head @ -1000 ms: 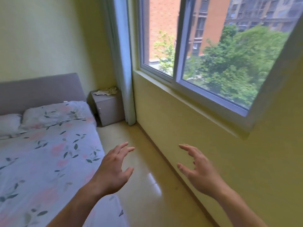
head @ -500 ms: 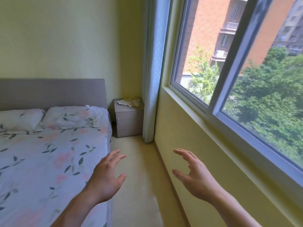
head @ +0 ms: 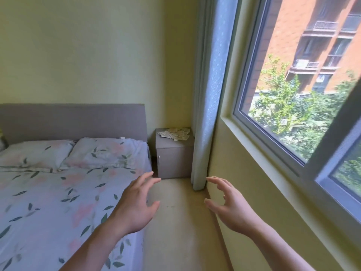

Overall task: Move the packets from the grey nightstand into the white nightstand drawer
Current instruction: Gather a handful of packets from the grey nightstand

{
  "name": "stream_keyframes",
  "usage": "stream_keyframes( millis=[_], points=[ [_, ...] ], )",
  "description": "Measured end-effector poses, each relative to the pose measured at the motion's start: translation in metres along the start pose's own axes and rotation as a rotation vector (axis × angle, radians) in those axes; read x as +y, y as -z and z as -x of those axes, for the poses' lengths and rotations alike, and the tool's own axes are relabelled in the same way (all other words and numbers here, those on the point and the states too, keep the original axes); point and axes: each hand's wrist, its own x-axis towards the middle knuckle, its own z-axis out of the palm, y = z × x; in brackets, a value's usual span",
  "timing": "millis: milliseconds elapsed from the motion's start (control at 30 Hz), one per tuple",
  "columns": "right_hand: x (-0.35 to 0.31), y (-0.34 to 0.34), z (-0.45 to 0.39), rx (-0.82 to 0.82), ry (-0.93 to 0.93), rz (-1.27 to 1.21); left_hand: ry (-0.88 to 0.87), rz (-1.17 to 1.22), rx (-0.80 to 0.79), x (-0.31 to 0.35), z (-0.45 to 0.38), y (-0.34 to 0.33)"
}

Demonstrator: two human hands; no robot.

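Packets (head: 175, 133) heaped on one grey nightstand (head: 173, 153), uncountable; left hand (head: 136, 204), right hand (head: 232, 206) spread, empty

No legible text, label, brand or number appears. The packets (head: 175, 133) on the nightstand (head: 174, 153) show faint print too small to read; a sign (head: 283, 122) among the trees outside the window is blurred.
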Motion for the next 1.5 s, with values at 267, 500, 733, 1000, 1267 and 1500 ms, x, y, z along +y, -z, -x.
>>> stream_keyframes(
  millis=[267, 500, 733, 1000, 1267, 1500],
  points=[
    [0.057, 0.033, -0.191, -0.059, 0.047, -0.008, 0.102, 0.01, 0.044, -0.019, -0.177, -0.008],
    [0.047, 0.016, -0.366, -0.176, 0.166, -0.007, 0.266, 0.043, 0.116, -0.075, -0.265, -0.003],
    [0.035, -0.041, -0.519, -0.292, 0.232, -0.022, 0.416, 0.031, 0.173, -0.172, -0.361, 0.009],
    [0.062, -0.073, -0.683, -0.264, 0.106, 0.006, 0.363, 0.07, 0.07, -0.269, -0.542, -0.003],
    [0.103, -0.063, -0.802, -0.173, -0.044, -0.031, 0.202, 0.074, -0.101, -0.296, -0.733, -0.035],
    [0.173, -0.09, -0.933, -0.233, -0.181, -0.063, 0.251, 0.095, -0.222, -0.337, -0.865, -0.093]
  ],
)
